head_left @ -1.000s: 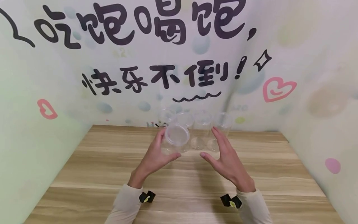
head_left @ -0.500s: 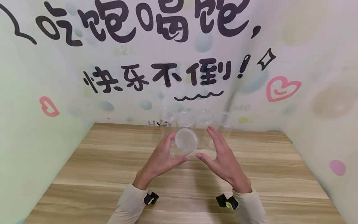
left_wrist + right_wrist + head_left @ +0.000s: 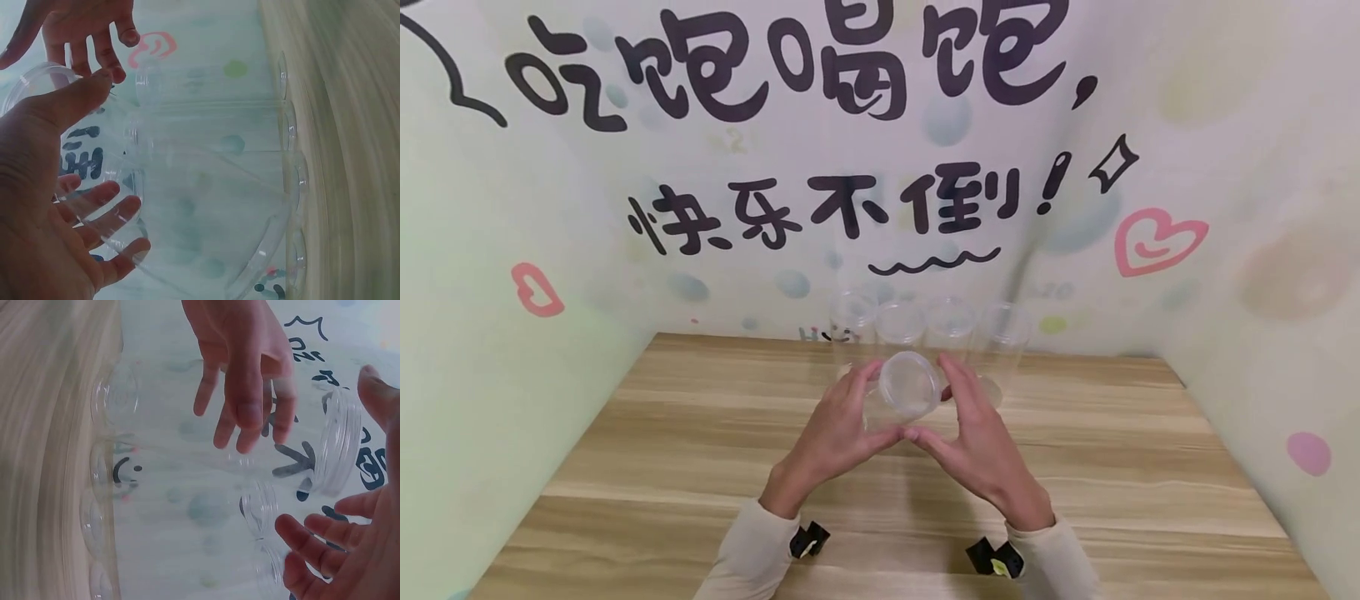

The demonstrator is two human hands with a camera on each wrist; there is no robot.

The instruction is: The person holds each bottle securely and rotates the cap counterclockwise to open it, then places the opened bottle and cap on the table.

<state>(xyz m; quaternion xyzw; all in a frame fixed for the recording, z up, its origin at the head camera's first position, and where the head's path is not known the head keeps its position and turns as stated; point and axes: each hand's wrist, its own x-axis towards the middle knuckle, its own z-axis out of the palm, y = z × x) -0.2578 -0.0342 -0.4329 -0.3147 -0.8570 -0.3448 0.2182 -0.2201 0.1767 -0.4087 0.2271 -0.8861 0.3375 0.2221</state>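
Note:
A clear plastic jar is tilted above the table, its round screw lid facing up toward the head camera. My left hand holds it from the left, with thumb and fingers curved round the upper body. In the left wrist view the transparent jar body slants down away from the palm. My right hand stands at the lid's right side, thumb and fingers spread around it. From the right wrist view, a gap shows between its fingers and the lid.
Several similar clear jars stand upright in a row at the back of the wooden table. Right behind them is a printed wall sheet with black lettering. Side walls flank the table.
My left hand has brought the jar rightward and slightly nearer to me. The right hand has come leftward, so its fingers now stand around the lid's right side.

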